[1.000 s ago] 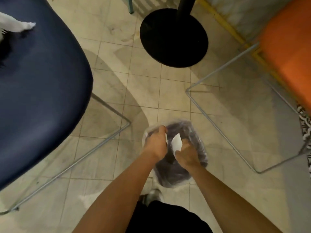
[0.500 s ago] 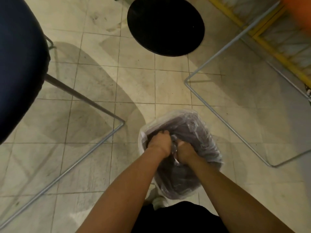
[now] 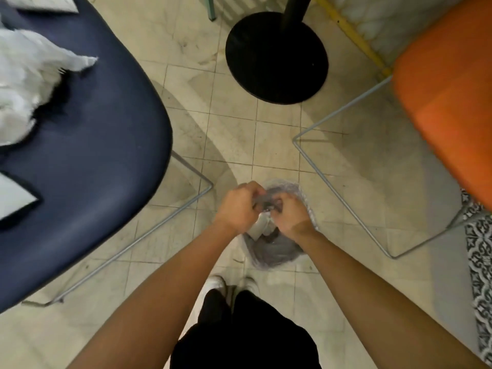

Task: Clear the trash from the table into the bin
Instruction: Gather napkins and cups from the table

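Sitting on the tiled floor just below the centre of the frame, the bin is small and dark inside, wrapped in a crinkled clear plastic liner, with white paper showing in it between the wrists. The left hand and right hand meet over its mouth, fingers curled, each pinching the bunched liner. A navy tabletop fills the left, carrying crumpled tissue at the upper left; a black round base stands at the top, an orange chair at the right.
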### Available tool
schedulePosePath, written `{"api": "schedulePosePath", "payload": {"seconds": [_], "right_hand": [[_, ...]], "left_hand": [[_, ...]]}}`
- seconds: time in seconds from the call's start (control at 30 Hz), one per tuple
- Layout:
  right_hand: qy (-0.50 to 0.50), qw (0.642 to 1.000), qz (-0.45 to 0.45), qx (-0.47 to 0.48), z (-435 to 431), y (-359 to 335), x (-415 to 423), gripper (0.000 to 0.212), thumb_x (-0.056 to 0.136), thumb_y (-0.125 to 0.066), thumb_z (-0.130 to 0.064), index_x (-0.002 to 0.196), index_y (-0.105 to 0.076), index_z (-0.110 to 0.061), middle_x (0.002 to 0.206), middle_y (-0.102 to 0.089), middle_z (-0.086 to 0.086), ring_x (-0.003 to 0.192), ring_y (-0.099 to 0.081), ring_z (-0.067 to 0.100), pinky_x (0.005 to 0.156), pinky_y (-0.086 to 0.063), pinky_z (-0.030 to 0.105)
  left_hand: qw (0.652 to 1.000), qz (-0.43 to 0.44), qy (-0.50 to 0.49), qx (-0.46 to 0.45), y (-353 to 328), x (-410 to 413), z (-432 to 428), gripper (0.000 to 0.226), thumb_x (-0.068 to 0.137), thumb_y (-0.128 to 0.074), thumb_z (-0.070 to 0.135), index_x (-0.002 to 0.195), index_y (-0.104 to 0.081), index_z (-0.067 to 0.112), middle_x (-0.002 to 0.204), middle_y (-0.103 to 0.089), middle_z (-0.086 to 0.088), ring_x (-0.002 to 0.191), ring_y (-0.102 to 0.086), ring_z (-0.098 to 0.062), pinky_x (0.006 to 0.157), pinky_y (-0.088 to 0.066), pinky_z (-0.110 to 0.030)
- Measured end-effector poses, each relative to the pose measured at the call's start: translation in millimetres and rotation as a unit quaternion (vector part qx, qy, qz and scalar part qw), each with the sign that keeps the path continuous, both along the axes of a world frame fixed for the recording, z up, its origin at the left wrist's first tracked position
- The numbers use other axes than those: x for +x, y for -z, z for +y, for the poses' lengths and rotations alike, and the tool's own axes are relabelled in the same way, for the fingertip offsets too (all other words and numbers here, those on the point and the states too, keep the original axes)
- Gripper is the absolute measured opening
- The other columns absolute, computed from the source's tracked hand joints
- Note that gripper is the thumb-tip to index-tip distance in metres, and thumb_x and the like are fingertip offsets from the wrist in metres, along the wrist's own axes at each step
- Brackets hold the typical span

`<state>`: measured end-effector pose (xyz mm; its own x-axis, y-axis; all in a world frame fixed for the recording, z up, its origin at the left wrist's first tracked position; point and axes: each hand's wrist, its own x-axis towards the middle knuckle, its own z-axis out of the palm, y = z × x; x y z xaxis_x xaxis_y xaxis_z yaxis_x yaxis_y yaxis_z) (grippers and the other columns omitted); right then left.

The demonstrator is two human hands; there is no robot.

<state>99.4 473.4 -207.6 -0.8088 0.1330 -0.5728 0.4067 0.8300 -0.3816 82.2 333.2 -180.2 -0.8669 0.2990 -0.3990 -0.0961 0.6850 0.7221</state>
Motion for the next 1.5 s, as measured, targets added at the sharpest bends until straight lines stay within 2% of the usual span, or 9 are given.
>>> {"api": "schedulePosePath", "payload": {"seconds": [0.17, 0.3, 0.43, 0.57, 0.67, 0.9, 1.2, 1.37, 1.5], "right_hand": [[-0.04, 0.996, 0.081, -0.02, -30, -85, -12, 0.031, 0.087, -0.056, -0.01, 0.117, -0.058, -0.01, 0.121, -0.056, 0.01, 0.115, -0.053, 0.024, 0.101, -0.043, 0.037], [-0.069, 0.992, 0.097, -0.041, -62, -142, -23, 0.031, 0.088, -0.056, -0.011, 0.119, -0.057, -0.011, 0.123, -0.053, 0.008, 0.118, -0.05, 0.024, 0.102, -0.042, 0.038], [-0.116, 0.986, 0.104, -0.059, -97, -181, -38, 0.033, 0.089, -0.055, -0.012, 0.121, -0.055, -0.01, 0.125, -0.052, 0.008, 0.119, -0.049, 0.024, 0.103, -0.041, 0.036], [-0.159, 0.978, 0.114, -0.071, -135, -203, -48, 0.034, 0.088, -0.056, -0.014, 0.122, -0.055, -0.01, 0.125, -0.052, 0.008, 0.119, -0.048, 0.023, 0.101, -0.041, 0.033], [-0.184, 0.973, 0.109, -0.085, -162, -211, -53, 0.033, 0.088, -0.055, -0.013, 0.121, -0.056, -0.011, 0.126, -0.052, 0.009, 0.12, -0.047, 0.023, 0.1, -0.039, 0.032], [-0.257, 0.958, 0.098, -0.086, -237, -215, -59, 0.033, 0.088, -0.056, -0.016, 0.121, -0.055, -0.01, 0.124, -0.052, 0.012, 0.12, -0.046, 0.029, 0.102, -0.038, 0.039], [-0.296, 0.949, 0.063, -0.088, -321, -211, -70, 0.033, 0.091, -0.054, -0.019, 0.123, -0.053, -0.012, 0.126, -0.049, 0.009, 0.122, -0.044, 0.025, 0.1, -0.041, 0.04], [-0.289, 0.952, 0.04, -0.091, -344, -197, -70, 0.036, 0.089, -0.055, -0.018, 0.124, -0.052, -0.01, 0.128, -0.049, 0.009, 0.121, -0.046, 0.025, 0.101, -0.041, 0.037], [-0.274, 0.957, -0.036, -0.089, -353, -182, -64, 0.053, 0.088, -0.06, -0.023, 0.135, -0.04, -0.009, 0.139, -0.042, 0.01, 0.128, -0.044, 0.025, 0.106, -0.039, 0.036]], "left_hand": [[0.996, 0.044, -0.07, 0.025, -74, 5, -36, 0.025, 0.084, -0.06, 0.009, 0.109, -0.061, 0.013, 0.109, -0.064, -0.005, 0.099, -0.061, -0.019, 0.086, -0.049, -0.03], [0.989, 0.076, -0.126, 0.03, -129, 11, -69, 0.026, 0.086, -0.059, 0.009, 0.112, -0.06, 0.011, 0.111, -0.064, -0.001, 0.102, -0.058, -0.013, 0.083, -0.038, -0.013], [0.975, 0.119, -0.187, 0.008, -166, 16, -106, 0.025, 0.085, -0.062, 0.013, 0.11, -0.06, 0.016, 0.109, -0.063, 0.004, 0.096, -0.055, -0.007, 0.082, -0.042, -0.021], [0.962, 0.143, -0.234, -0.018, -186, 20, -147, 0.027, 0.083, -0.065, 0.014, 0.11, -0.061, 0.012, 0.111, -0.064, -0.001, 0.104, -0.059, -0.018, 0.085, -0.045, -0.029], [0.952, 0.145, -0.266, -0.045, -190, 24, -175, 0.029, 0.083, -0.066, 0.015, 0.111, -0.06, 0.012, 0.113, -0.063, -0.003, 0.107, -0.057, -0.02, 0.088, -0.043, -0.03], [0.933, 0.121, -0.325, -0.093, -184, 33, -243, 0.035, 0.081, -0.069, 0.022, 0.113, -0.058, 0.015, 0.116, -0.06, -0.002, 0.111, -0.052, -0.021, 0.089, -0.04, -0.03], [0.924, 0.048, -0.312, -0.218, -167, 41, -310, 0.041, 0.08, -0.067, 0.031, 0.118, -0.056, 0.019, 0.125, -0.053, -0.006, 0.115, -0.045, -0.029, 0.091, -0.04, -0.039], [0.926, -0.016, -0.33, -0.182, -152, 41, -319, 0.052, 0.08, -0.068, 0.034, 0.125, -0.048, 0.018, 0.129, -0.045, -0.007, 0.119, -0.042, -0.028, 0.096, -0.038, -0.037], [0.931, -0.044, -0.34, -0.125, -146, 38, -317, 0.063, 0.077, -0.074, 0.03, 0.129, -0.042, 0.013, 0.13, -0.037, -0.01, 0.115, -0.048, -0.029, 0.092, -0.042, -0.035]]}}
